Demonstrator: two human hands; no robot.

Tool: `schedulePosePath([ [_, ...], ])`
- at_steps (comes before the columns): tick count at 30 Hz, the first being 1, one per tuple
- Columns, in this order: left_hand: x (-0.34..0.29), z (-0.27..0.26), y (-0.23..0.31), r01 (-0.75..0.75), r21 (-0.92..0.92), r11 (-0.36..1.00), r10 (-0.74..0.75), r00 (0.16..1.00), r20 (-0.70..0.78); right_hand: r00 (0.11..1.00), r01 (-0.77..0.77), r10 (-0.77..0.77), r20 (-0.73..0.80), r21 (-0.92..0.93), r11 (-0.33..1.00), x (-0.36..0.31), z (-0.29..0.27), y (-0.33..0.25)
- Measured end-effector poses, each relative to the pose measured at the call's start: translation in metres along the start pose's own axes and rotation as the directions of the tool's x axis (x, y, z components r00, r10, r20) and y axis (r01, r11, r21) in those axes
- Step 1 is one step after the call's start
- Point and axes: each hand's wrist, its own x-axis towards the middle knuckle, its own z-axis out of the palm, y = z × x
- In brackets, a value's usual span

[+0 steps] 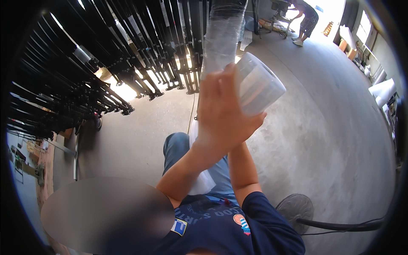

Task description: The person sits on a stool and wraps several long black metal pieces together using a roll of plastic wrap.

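Note:
A roll of clear plastic stretch film (260,87) is tilted in front of me, gripped by my left hand (219,100) with the fingers bent over its near side. Just beyond the fingers stands a tall bundle wrapped in shiny clear film (221,40). My right forearm (242,168) rises behind the left wrist; the right hand is mostly hidden there, so its hold cannot be made out. Loose whitish film (202,182) hangs by my thigh. To the left of the wrapped bundle, many black metal frames (140,46) hang or stand in close rows.
A black round pedestal base (295,210) with a dark tube lies by my right side. Far back, another person (307,21) bends over a small stand (280,8). White rolls (382,91) line the right wall. Grey concrete floor (314,127) spreads to the right.

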Motion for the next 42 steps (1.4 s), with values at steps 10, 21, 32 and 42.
schedulePosePath([
  [10,0.002,0.017,-0.001,0.132,0.110,0.985,-0.127,0.991,-0.048,0.994,-0.058,0.010,0.107,0.452,0.890,-0.009,-0.022,0.013],
  [21,-0.011,0.014,-0.026,-0.051,-0.077,0.996,0.053,0.998,0.024,0.983,-0.039,-0.088,0.161,0.652,0.757,0.010,-0.048,0.035],
  [32,0.018,0.015,-0.096,0.473,-0.677,0.564,-0.349,0.879,0.324,0.994,0.101,-0.074,-0.080,0.441,0.892,-0.003,-0.047,0.025],
  [42,0.017,0.033,-0.102,0.420,-0.676,0.605,-0.396,0.896,0.202,0.906,0.037,-0.034,-0.422,-0.001,0.999,-0.015,-0.013,-0.039],
])
